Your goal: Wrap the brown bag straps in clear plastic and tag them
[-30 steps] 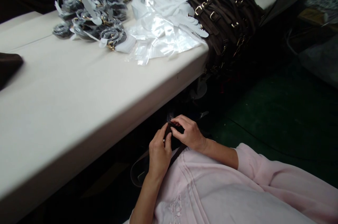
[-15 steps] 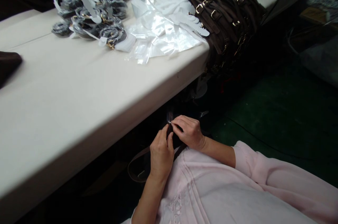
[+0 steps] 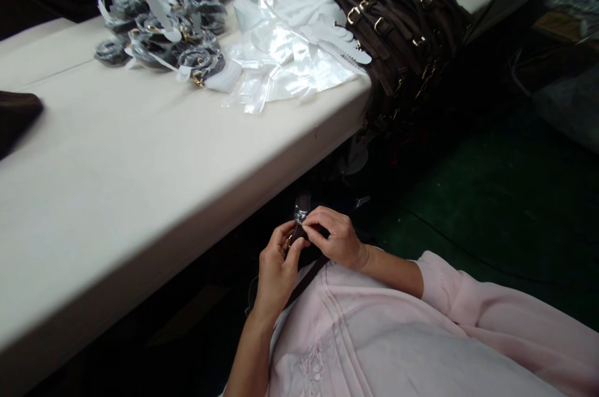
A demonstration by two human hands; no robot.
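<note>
In front of my lap, below the table edge, my left hand [image 3: 276,272] grips a dark brown strap [image 3: 309,276] between thumb and fingers. A small gold-coloured metal piece shows beside those fingers. Shiny clear plastic [image 3: 302,205] covers a part of the strap just beyond the fingertips. My right hand [image 3: 340,240] is closed in a pinch at the lower edge of this plastic, against the strap. What exactly lies between its fingertips is hidden. The strap trails down across my pink shirt.
On the white table [image 3: 116,153] lie coiled straps in clear wrapping [image 3: 161,25], a heap of clear plastic bags and white tags [image 3: 299,50], and many brown straps with gold buckles [image 3: 397,29] hanging over the edge. Dark brown material [image 3: 19,119] sits at the left.
My left hand has shifted slightly left and down, its thumb and fingers spreading a little on the strap. More of the plastic and a gold metal piece now show. My right hand stays nearly in place.
</note>
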